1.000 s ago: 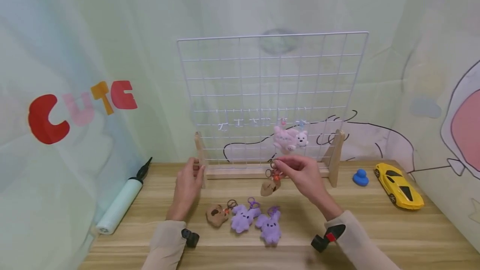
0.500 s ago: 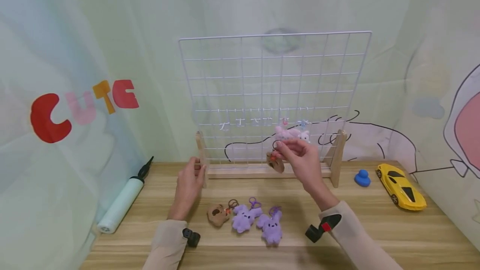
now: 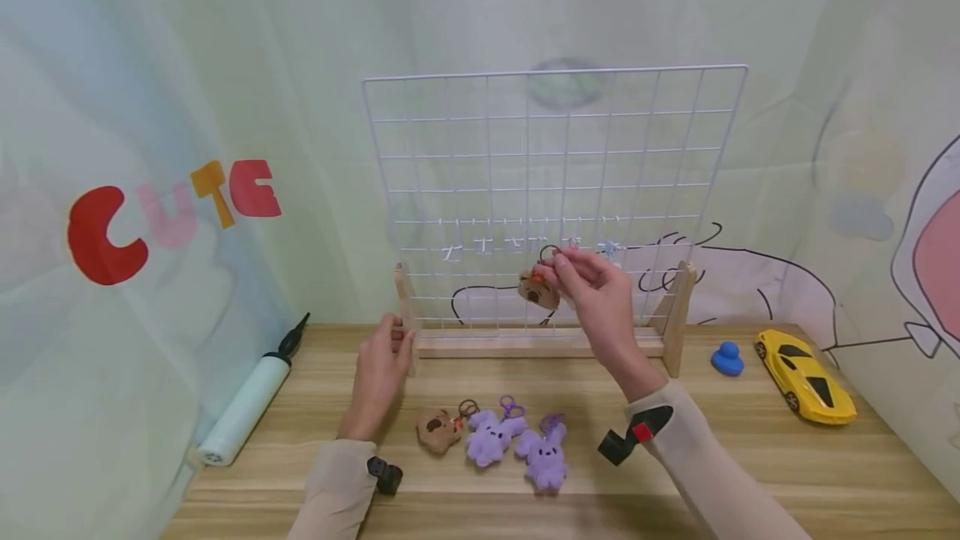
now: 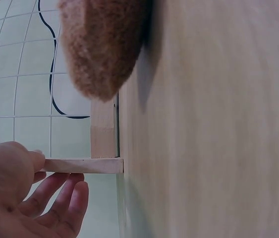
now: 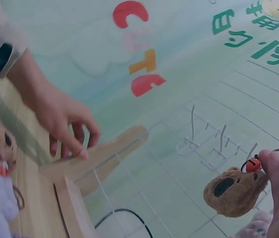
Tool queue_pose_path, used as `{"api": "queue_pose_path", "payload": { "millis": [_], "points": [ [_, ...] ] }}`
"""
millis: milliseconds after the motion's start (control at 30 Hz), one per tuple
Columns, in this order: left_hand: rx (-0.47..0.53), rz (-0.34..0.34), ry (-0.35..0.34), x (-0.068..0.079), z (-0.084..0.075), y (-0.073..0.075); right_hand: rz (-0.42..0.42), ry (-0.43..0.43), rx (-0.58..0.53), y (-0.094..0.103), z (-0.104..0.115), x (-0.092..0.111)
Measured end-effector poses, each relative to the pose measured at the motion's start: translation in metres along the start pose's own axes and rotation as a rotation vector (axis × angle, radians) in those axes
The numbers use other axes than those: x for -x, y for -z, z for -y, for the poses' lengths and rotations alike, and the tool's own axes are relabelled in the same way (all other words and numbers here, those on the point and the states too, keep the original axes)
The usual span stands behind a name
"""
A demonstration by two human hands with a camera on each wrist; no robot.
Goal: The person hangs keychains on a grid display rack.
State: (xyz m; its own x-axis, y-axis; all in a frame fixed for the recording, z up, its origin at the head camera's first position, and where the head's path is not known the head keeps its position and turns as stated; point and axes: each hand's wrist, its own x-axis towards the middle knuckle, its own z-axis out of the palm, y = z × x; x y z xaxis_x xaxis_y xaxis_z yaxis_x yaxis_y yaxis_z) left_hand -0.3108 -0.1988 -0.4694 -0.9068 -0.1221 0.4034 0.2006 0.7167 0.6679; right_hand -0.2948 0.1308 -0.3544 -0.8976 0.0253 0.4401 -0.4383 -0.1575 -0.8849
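My right hand (image 3: 606, 311) pinches a brown plush keychain (image 3: 538, 291) near its dark ring, in front of the white wire grid rack (image 3: 525, 148). An orange bell (image 5: 253, 165) shows beside the fingers in the right wrist view. White hooks (image 3: 483, 247) stick out of the grid to the left of the ring, which stands apart from them. My left hand (image 3: 381, 365) holds the rack's left wooden upright (image 4: 87, 165) between thumb and fingers. A pink plush (image 5: 254, 227) shows only partly in the right wrist view; in the head view my right hand hides it.
On the table lie another brown plush keychain (image 3: 438, 430) and two purple ones, a left one (image 3: 490, 438) and a right one (image 3: 545, 458). A pale pump (image 3: 247, 407) is at left. A blue knob-shaped thing (image 3: 727, 358) and a yellow toy car (image 3: 805, 376) are at right.
My right hand has risen with the brown plush keychain from low before the rack to just below hook height, now covering the hanging plushes. My left hand has stayed on the upright.
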Motion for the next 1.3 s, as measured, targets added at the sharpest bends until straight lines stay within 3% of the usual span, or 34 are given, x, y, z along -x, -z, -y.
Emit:
{"api": "queue_pose_path", "payload": {
  "millis": [167,300,633,900,1133,1300],
  "points": [
    [0.008,-0.018,-0.02,0.001,-0.001,0.0,-0.026,-0.084,-0.121,-0.006,0.006,-0.005],
    [0.008,-0.027,-0.027,0.001,-0.001,0.0,-0.041,-0.114,-0.144,-0.009,0.006,-0.009],
    [-0.001,-0.009,0.001,0.001,0.0,0.0,-0.064,-0.145,-0.197,-0.017,0.004,-0.013],
    [-0.005,-0.006,-0.001,0.001,0.0,-0.002,-0.054,-0.131,-0.231,-0.012,-0.004,-0.008],
    [0.005,0.008,-0.001,0.001,-0.002,-0.002,-0.05,-0.083,-0.114,0.001,-0.019,0.013],
    [0.022,0.001,0.006,0.001,-0.001,-0.001,0.085,-0.092,0.057,0.016,-0.041,0.034]
  ]
}}
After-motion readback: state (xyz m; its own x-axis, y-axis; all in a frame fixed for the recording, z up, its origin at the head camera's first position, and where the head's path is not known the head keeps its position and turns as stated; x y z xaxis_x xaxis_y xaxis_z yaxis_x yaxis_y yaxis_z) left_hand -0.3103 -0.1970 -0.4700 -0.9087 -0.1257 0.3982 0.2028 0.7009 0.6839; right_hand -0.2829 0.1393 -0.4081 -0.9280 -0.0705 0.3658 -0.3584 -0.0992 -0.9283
